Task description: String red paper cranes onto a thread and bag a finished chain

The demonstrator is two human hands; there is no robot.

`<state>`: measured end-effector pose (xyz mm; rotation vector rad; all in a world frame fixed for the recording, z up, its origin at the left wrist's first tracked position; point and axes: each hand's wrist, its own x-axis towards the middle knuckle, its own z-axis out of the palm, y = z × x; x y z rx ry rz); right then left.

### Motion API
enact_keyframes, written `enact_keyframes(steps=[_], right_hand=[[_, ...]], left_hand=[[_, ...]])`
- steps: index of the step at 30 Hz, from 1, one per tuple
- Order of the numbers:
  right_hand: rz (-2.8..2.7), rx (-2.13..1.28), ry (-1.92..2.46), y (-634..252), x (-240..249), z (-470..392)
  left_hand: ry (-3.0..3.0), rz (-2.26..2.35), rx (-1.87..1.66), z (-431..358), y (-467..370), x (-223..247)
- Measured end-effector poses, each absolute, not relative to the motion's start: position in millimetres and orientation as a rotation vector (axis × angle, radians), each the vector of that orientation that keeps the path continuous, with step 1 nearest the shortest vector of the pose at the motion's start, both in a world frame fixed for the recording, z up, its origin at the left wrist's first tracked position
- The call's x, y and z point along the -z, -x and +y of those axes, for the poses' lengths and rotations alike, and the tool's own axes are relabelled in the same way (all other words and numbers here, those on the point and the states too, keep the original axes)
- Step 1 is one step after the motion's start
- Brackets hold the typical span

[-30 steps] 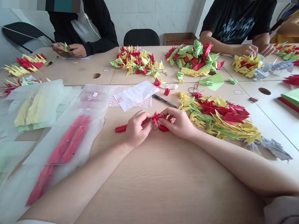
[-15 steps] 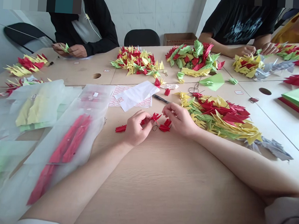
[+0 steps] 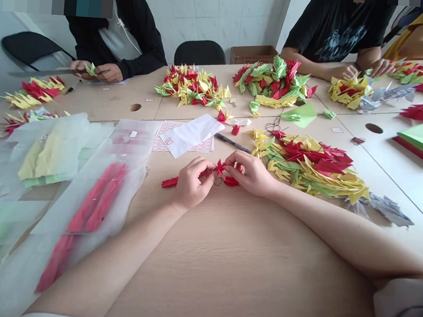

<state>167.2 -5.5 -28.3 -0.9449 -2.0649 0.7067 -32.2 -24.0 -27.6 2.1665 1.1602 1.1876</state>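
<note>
My left hand point(image 3: 196, 180) pinches a small folded red paper piece point(image 3: 220, 168) with pointed tips, probably an origami crane. From the other side, my right hand point(image 3: 251, 173) has its thumb and forefinger closed on the same piece. A thin dark thread point(image 3: 218, 180) loops just under it. More red folded paper point(image 3: 169, 182) sticks out to the left of my left hand, and another bit lies partly hidden beneath my right fingers. Behind my right hand lies a black pen point(image 3: 233, 143).
Strings of yellow, green and red folded paper point(image 3: 316, 166) lie on the right. Clear plastic bags point(image 3: 135, 153) with folded paper cover the left. A white paper slip point(image 3: 193, 135) rests on printed sheets. Co-workers sit across the table, one holding green paper point(image 3: 90, 69).
My right hand has moved left and down, and its fingertips now meet the red paper piece held by my left hand. My left hand has hardly moved.
</note>
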Motion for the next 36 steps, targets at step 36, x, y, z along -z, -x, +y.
enact_keyframes(steps=[36], right_hand=[[-2.077,-0.475,0.909,-167,33,-12]], left_hand=[[-2.444,1.335,-1.187,-29,31,28]])
